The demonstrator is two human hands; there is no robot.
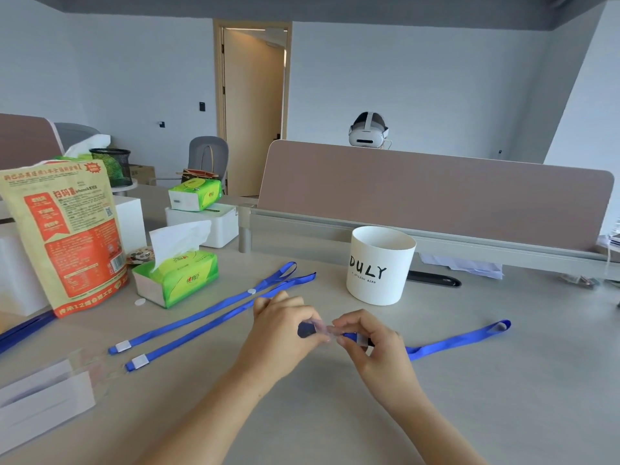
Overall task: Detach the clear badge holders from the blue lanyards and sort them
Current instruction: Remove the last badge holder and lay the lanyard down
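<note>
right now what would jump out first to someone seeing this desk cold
The two hands, left hand and right hand, meet at the centre, pinching one blue lanyard's clip end. Two more blue lanyards lie stretched out to their left. Behind stands a white cup lettered DULY.

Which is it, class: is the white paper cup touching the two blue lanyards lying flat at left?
Apart. The head view shows bare desk between cup and lanyards.

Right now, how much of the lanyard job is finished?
Two blue lanyards lie side by side on the desk, apparently already stripped. The left hand and right hand pinch the clip end of a third lanyard. Clear holders seem piled at left; that is blurred.
</note>
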